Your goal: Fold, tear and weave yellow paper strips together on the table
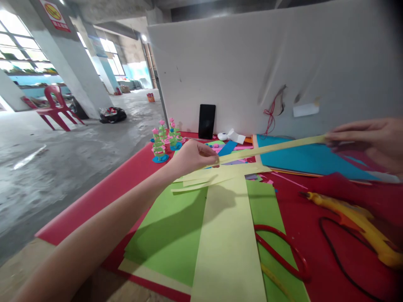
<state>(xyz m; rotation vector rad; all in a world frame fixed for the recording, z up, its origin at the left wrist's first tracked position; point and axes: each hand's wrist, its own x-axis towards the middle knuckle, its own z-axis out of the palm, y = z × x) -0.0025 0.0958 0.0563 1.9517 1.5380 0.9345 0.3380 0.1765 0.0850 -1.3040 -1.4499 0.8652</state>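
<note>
A narrow strip of pale yellow paper (273, 148) is stretched between my two hands above the table. My left hand (199, 156) pinches its left end between thumb and fingers. The other end is held by my right hand (368, 140), which is partly cut off by the picture's right edge. Below lies a wider pale yellow paper sheet (231, 243) on top of green paper sheets (170, 235). More cut yellow strips (192, 189) lie by my left hand. Red-handled scissors (304, 268) rest at the lower right, their blades hidden.
A yellow glue gun (355, 218) with a dark cord lies at the right. Blue paper sheets (289, 159) sit behind it. Small paper trees (160, 149) stand at the table's back left. A black phone (207, 121) leans on a white panel (239, 71).
</note>
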